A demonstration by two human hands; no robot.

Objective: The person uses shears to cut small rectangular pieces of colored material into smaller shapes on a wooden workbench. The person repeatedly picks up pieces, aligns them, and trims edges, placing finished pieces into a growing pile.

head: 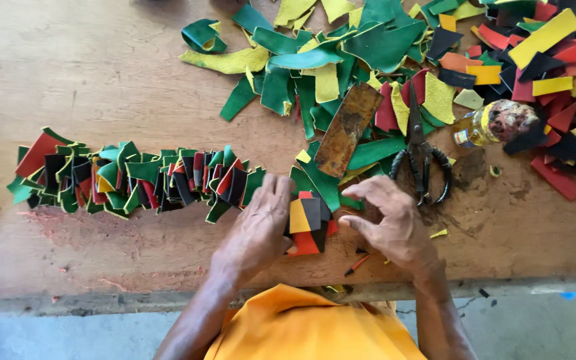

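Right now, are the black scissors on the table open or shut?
Shut. The scissors lie flat on the table with blades together in one point and the handle loops close side by side.

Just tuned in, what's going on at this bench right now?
A person is working coloured leather scraps on a wooden bench. The left hand presses a small stack of yellow, black and red pieces, while the right hand hovers beside it, fingers curled. A long row of folded pieces lies to the left. Behind are a loose scrap pile, scissors, a rusty metal plate and a small bottle.
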